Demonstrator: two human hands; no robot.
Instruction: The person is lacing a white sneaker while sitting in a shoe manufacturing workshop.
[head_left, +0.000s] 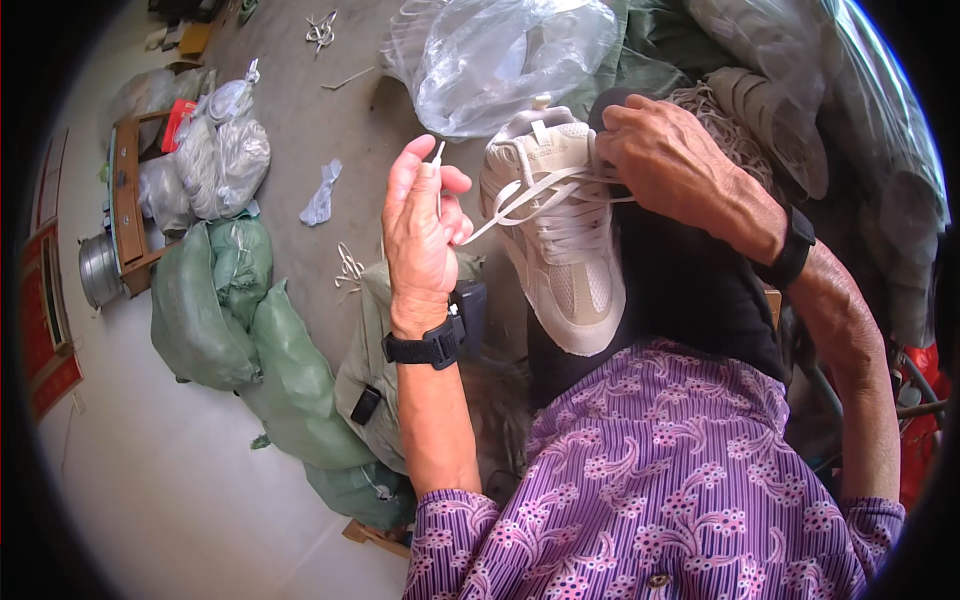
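A cream-and-white sneaker (568, 235) rests on my lap, toe pointing toward me. Flat white laces (540, 195) cross its tongue, and one runs out to the left. My left hand (425, 215) pinches that lace near its tip, which sticks up between thumb and forefinger, just left of the shoe. At the shoe's right collar is my right hand (655, 145), its fingers curled. A lace passes behind those fingers, and what they grip is partly hidden.
A clear plastic bag (490, 60) lies beyond the shoe. Bundled laces (725, 125) and another pale shoe (775, 130) are at the right. Green sacks (290, 350) line the left wall, beside a wooden bench (130, 190) with bagged laces. Loose laces (320, 32) lie on the floor.
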